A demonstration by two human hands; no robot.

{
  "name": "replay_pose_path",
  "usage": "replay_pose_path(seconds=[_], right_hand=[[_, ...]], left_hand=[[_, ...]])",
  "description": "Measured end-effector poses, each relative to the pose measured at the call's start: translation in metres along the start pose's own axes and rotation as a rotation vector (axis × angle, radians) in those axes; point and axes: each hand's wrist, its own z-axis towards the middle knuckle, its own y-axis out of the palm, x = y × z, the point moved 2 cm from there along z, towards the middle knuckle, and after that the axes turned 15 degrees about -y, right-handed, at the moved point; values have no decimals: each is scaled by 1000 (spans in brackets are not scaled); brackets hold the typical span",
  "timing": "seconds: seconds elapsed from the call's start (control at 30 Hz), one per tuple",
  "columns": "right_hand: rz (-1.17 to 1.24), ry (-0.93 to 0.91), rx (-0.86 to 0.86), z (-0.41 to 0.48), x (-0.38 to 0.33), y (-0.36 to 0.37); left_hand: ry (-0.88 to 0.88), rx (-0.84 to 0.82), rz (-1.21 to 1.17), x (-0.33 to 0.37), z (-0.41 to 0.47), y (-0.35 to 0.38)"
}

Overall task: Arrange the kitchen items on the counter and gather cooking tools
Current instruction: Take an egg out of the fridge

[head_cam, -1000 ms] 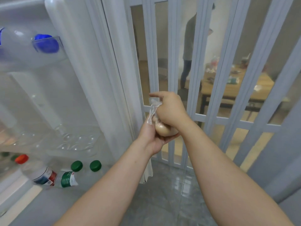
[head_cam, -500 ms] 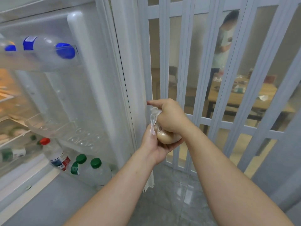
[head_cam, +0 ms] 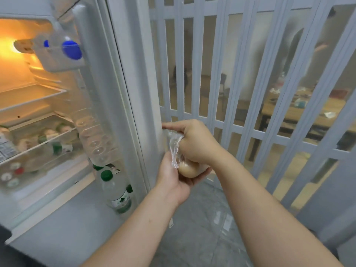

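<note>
head view: the task looks to be at an early stage. the plastic bag (head_cam: 174,149) is held in the air at the centre of the frame, beside the open fridge door (head_cam: 123,105), and no counter is in sight, so carrying it over, arranging it and gathering the tools all seem left to do.

the left hand (head_cam: 173,182) cups the bag from below, palm up, fingers curled under it. the right hand (head_cam: 198,145) closes over the top, and its thumb and forefinger pinch the twisted neck at about 10 o'clock.

the bag is thin, clear, crinkled film. inside sit pale tan, smooth, rounded shapes, probably eggs (head_cam: 187,169), so brittle under a squeeze.

at 9 o'clock the fridge door carries a clear moulded egg tray (head_cam: 96,145) with round cups. below it, at 7 o'clock, stand clear bottles with green caps (head_cam: 107,175).

at 3 o'clock a pale slatted partition (head_cam: 221,78) has translucent panes, with a wooden table (head_cam: 300,112) blurred behind. the floor (head_cam: 202,224) is glossy grey tile.
</note>
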Motion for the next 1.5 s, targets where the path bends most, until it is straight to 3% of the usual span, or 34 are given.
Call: replay_pose_path(seconds=[0.4, 0.57, 0.77, 0.97, 1.5], right_hand=[[95, -221, -174, 27, -79, 103], [196, -259, -214, 48, -115, 145], [193, -282, -227, 74, -147, 207], [179, -250, -315, 101, -168, 264], [365, -407, -494, 227, -186, 380]], left_hand=[[158, 185, -45, 51, -92, -100], [255, 190, -117, 75, -122, -128], [367, 309, -181, 108, -156, -166], [419, 455, -219, 138, -171, -210], [507, 577, -242, 256, -165, -310]])
